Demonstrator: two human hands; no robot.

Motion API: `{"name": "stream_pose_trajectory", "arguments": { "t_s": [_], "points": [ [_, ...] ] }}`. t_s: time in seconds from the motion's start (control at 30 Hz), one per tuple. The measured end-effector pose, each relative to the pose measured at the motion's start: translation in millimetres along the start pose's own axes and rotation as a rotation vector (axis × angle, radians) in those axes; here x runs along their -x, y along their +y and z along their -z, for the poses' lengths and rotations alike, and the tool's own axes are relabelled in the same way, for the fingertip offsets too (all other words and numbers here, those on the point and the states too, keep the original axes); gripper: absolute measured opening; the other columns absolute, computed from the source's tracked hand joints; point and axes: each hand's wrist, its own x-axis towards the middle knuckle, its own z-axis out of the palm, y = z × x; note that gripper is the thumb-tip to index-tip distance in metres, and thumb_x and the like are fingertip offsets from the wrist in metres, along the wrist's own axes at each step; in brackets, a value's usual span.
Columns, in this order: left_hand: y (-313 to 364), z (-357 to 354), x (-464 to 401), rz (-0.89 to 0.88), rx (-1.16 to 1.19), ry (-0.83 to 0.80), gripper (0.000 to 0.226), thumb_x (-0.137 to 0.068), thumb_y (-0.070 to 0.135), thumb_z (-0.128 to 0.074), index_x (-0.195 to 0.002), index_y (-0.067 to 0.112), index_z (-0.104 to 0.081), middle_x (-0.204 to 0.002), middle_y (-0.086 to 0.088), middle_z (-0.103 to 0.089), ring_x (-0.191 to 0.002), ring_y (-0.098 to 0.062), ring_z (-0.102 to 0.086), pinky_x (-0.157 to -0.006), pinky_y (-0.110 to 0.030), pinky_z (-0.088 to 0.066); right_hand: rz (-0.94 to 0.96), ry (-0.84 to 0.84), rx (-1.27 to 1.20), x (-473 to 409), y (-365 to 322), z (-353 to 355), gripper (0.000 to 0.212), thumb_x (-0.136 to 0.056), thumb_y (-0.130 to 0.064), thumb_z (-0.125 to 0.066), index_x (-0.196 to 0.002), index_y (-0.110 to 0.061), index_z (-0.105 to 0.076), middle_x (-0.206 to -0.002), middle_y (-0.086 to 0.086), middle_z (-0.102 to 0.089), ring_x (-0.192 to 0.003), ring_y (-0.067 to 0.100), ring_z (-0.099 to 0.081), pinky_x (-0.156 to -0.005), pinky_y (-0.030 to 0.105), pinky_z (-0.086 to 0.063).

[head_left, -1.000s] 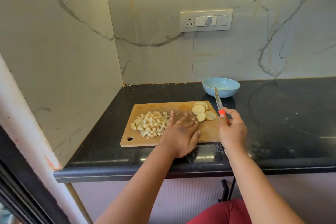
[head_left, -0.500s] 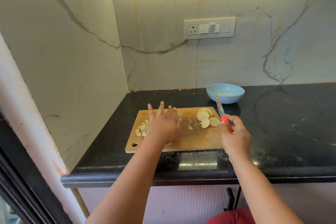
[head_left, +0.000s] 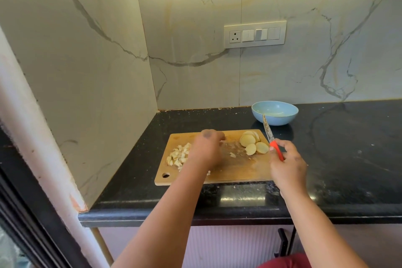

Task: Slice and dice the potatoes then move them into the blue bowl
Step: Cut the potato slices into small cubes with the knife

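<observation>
A wooden cutting board (head_left: 230,167) is seen on the black tabletop (head_left: 339,159), with a blue bowl (head_left: 275,113) standing just behind its far right corner. A heap of diced potato (head_left: 178,156) lies on the left part of the board, and a few round potato slices (head_left: 253,145) are stacked near the far right edge; one stray piece (head_left: 232,154) lies between them. The left hand (head_left: 206,148) is held over the board beside the dice, its fingers bent downward; whether anything is pinched under them cannot be told. The right hand (head_left: 287,164) is clamped round the red handle of a knife (head_left: 270,137), whose blade points away towards the bowl.

The dicing step appears to be partly done, since slices are left uncut and nothing can be seen in the bowl. For the next move, the slices would probably have to be steadied by the left hand, fingertips tucked clear of the blade, and cut through in strips and then crosswise.
</observation>
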Motion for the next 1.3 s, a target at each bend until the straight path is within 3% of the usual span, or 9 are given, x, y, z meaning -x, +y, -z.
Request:
{"name": "stream_pose_trajectory", "arguments": {
  "t_s": [0.07, 0.13, 0.3, 0.4, 0.47, 0.67, 0.83, 1.13, 1.3],
  "points": [
    [14, -7, 0, -0.074, 0.038, -0.239, 0.028, -0.098, 0.021, -0.053, -0.124, 0.018, -0.063, -0.124, -0.003, -0.061, -0.112, -0.022, -0.057, -0.096, -0.038, -0.049, -0.009, -0.002, -0.005, 1, -1, 0, 0.023, -0.097, -0.024, -0.054, -0.119, -0.023, -0.060, -0.097, -0.007, -0.059, -0.088, 0.014, -0.055, -0.075, 0.028, -0.043],
    [21, -12, 2, -0.143, 0.018, -0.321, 0.027, -0.100, 0.021, -0.048, -0.120, 0.015, -0.065, -0.120, -0.005, -0.062, -0.109, -0.023, -0.056, -0.096, -0.039, -0.047, -0.011, -0.005, -0.015, 3, -1, 0, 0.023, -0.097, -0.023, -0.054, -0.119, -0.023, -0.060, -0.096, -0.007, -0.059, -0.088, 0.014, -0.055, -0.076, 0.028, -0.042],
    [15, -15, 5, -0.045, -0.198, -0.192, 0.020, -0.099, 0.025, -0.046, -0.095, 0.012, -0.061, -0.102, -0.006, -0.062, -0.087, -0.019, -0.056, -0.075, -0.031, -0.049, -0.017, -0.010, -0.035, 3, 0, 1, 0.021, -0.096, -0.024, -0.055, -0.117, -0.025, -0.061, -0.097, -0.006, -0.063, -0.089, 0.015, -0.058, -0.079, 0.030, -0.046],
    [7, -14, -1, -0.032, -0.270, -0.043, 0.023, -0.098, 0.025, -0.044, -0.089, 0.012, -0.061, -0.098, -0.002, -0.059, -0.093, -0.020, -0.052, -0.080, -0.032, -0.046, -0.021, -0.013, -0.044, 1, 0, 1, 0.021, -0.097, -0.025, -0.055, -0.116, -0.027, -0.060, -0.098, -0.005, -0.064, -0.089, 0.017, -0.060, -0.078, 0.032, -0.048],
    [8, -14, -5, -0.025, -0.154, -0.015, 0.022, -0.097, 0.024, -0.048, -0.100, 0.013, -0.067, -0.105, -0.001, -0.061, -0.102, -0.019, -0.051, -0.085, -0.030, -0.045, -0.028, -0.015, -0.050, 1, 0, 0, 0.020, -0.097, -0.026, -0.055, -0.116, -0.028, -0.060, -0.098, -0.004, -0.065, -0.089, 0.017, -0.061, -0.078, 0.033, -0.050],
    [46, -33, -22, 0.243, 0.280, -0.189, 0.038, -0.092, 0.036, -0.062, -0.124, 0.018, -0.057, -0.115, -0.002, -0.063, -0.108, -0.018, -0.055, -0.087, -0.032, -0.049, -0.030, 0.007, -0.064, -2, 2, 0, 0.019, -0.097, -0.027, -0.054, -0.114, -0.026, -0.062, -0.098, -0.003, -0.065, -0.087, 0.017, -0.059, -0.072, 0.027, -0.042],
    [56, -48, -36, 0.363, 0.237, -0.198, 0.044, -0.086, 0.044, -0.070, -0.119, 0.017, -0.056, -0.115, -0.004, -0.061, -0.109, -0.021, -0.054, -0.088, -0.033, -0.049, -0.027, 0.003, -0.045, -2, 1, -1, 0.020, -0.097, -0.028, -0.054, -0.115, -0.025, -0.062, -0.097, -0.003, -0.064, -0.086, 0.015, -0.057, -0.066, 0.024, -0.039],
    [42, -22, -16, 0.361, 0.419, -0.203, 0.019, -0.090, 0.034, -0.067, -0.102, 0.020, -0.067, -0.101, 0.002, -0.067, -0.098, -0.017, -0.062, -0.088, -0.037, -0.055, -0.012, -0.007, -0.047, -4, 3, -1, 0.019, -0.097, -0.027, -0.054, -0.115, -0.026, -0.062, -0.095, -0.007, -0.062, -0.086, 0.012, -0.057, -0.065, 0.021, -0.040],
    [25, -9, 9, 0.294, 0.369, -0.163, 0.011, -0.089, 0.028, -0.069, -0.097, 0.021, -0.068, -0.087, 0.007, -0.064, -0.082, -0.013, -0.061, -0.072, -0.028, -0.052, -0.006, -0.010, -0.050, -4, 4, -2, 0.020, -0.096, -0.026, -0.055, -0.115, -0.026, -0.061, -0.098, -0.006, -0.064, -0.091, 0.015, -0.060, -0.075, 0.028, -0.045]
  ]
}}
